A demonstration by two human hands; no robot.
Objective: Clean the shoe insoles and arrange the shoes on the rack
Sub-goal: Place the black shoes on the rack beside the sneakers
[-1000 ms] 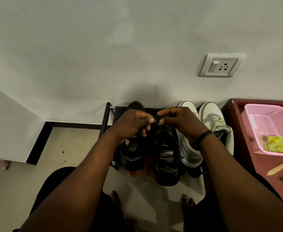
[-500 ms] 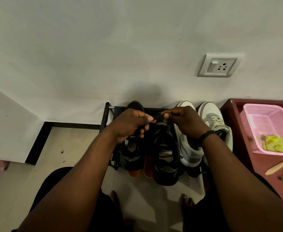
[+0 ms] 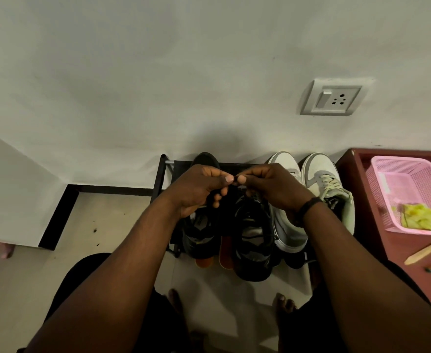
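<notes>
Black lace (image 3: 235,181) pinched between left hand (image 3: 196,189) and right hand (image 3: 273,188), fingers curled. Black sneaker (image 3: 253,240) laid toe toward wall, hemmed by white sneaker (image 3: 285,222); rack (image 3: 163,174) edge left, open floor beyond.

A plain pale wall (image 3: 158,72) fills the upper half, dimly lit, with a switch-and-socket plate (image 3: 332,98) at two o'clock. A black skirting strip (image 3: 102,190) meets the light tiled floor (image 3: 102,225) at nine o'clock. A dark red cabinet top (image 3: 377,238) sits at three o'clock.
</notes>
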